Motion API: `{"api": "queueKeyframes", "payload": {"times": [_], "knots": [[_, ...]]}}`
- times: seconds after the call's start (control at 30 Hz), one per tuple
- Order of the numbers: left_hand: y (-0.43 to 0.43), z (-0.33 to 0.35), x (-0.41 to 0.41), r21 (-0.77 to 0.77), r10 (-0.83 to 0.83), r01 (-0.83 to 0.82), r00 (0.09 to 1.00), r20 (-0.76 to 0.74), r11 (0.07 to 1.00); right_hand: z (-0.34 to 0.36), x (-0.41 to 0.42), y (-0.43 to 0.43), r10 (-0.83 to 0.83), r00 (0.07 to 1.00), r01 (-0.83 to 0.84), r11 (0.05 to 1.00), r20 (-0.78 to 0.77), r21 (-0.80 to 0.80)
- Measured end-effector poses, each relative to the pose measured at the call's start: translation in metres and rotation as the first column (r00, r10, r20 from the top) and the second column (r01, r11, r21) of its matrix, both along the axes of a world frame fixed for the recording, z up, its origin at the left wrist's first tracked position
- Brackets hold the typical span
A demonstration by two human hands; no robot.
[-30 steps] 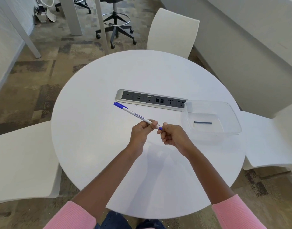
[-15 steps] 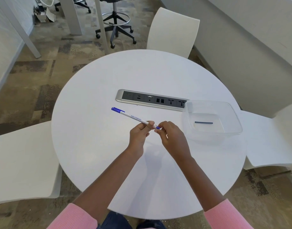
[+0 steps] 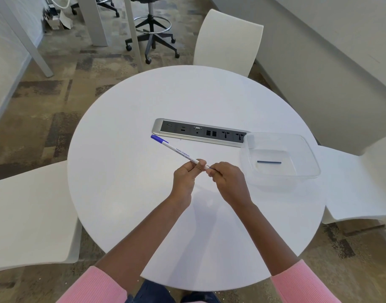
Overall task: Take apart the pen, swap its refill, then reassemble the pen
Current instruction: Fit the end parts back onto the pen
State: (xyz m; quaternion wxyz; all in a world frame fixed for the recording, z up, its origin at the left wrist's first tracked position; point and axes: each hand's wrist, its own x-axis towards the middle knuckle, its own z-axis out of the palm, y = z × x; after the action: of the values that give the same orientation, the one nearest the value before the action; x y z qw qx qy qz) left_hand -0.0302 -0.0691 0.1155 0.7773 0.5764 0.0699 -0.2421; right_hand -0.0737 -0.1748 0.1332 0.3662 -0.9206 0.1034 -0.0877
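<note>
Hands drawn together at the pen's tip end

The right hand [image 3: 228, 182] has its fingertips [image 3: 212, 171] pinched on the blue tip, closer in than a second ago; the left hand [image 3: 186, 177] clamps the white pen [image 3: 179, 152] barrel, held lower over the round table [image 3: 126, 193]. I'd guess unscrewing is underway. A spare refill [image 3: 269, 162] waits in the clear tray [image 3: 307, 154].

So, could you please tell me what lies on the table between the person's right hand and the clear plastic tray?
Nothing: in the head view, only bare white round table separates the right hand from the clear plastic tray.
</note>
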Motion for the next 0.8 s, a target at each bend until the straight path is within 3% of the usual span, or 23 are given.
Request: {"api": "queueKeyframes", "payload": {"times": [0.1, 0.23, 0.4, 0.5, 0.63, 0.8], "knots": [[0.001, 0.000, 0.000, 0.013, -0.023, 0.022, 0.999, 0.031, 1.000, 0.004, 0.003, -0.005, -0.017, 0.991, 0.051, 0.965, -0.133, 0.256], [0.000, -0.001, -0.001, 0.029, -0.062, 0.061, 0.997, 0.046, 0.998, 0.007, 0.006, -0.015, 0.061, 0.955, 0.119, 0.817, -0.290, 0.564], [-0.002, 0.000, 0.001, 0.044, -0.073, 0.071, 0.996, 0.043, 0.997, 0.003, 0.002, -0.023, 0.163, 0.928, 0.164, 0.627, -0.334, 0.762], [-0.004, 0.002, 0.001, 0.039, -0.044, 0.043, 0.999, 0.025, 0.998, -0.002, -0.001, -0.018, 0.065, 0.956, 0.154, 0.714, -0.285, 0.683], [-0.005, 0.002, -0.001, 0.021, 0.043, -0.042, 0.998, -0.046, 0.999, -0.010, -0.010, -0.012, -0.136, 0.984, 0.169, 0.905, -0.112, 0.391], [-0.006, 0.002, -0.003, 0.019, 0.065, -0.064, 0.994, -0.086, 0.998, -0.013, -0.013, -0.006, -0.067, 0.997, 0.064, 0.996, 0.037, 0.061]]}}
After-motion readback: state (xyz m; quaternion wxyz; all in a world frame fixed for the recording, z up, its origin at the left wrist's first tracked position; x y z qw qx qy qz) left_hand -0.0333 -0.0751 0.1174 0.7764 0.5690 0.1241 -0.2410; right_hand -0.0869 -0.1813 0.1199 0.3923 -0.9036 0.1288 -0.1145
